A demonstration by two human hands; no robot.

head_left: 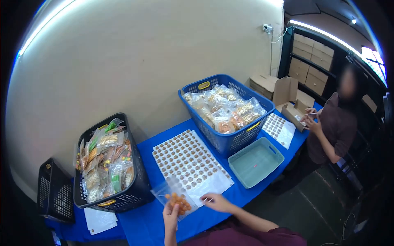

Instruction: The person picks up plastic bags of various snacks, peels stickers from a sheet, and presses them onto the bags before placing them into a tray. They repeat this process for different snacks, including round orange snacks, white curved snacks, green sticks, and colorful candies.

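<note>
My left hand (pixel 172 213) grips a clear plastic bag (pixel 186 211) of orange snack pieces by its near side, thumb in front. Over the near edge of the sticker sheet, my right hand (pixel 217 203) is just right of the bag, its fingers loosely bent and apart. Nothing shows between them. The sticker sheet (pixel 186 158) carries rows of round brown stickers, and its near part is bare white backing. It lies on a blue-covered table (pixel 141 221), partly hidden behind the bag.
A blue basket (pixel 225 141) of snack bags stands behind the sheet, and a black basket (pixel 139 188) of mixed packets at left. Right are a green tray (pixel 256 164), another sticker sheet (pixel 279 129) and cardboard boxes (pixel 287 90). A co-worker (pixel 336 123) stands at the far right end, hands raised.
</note>
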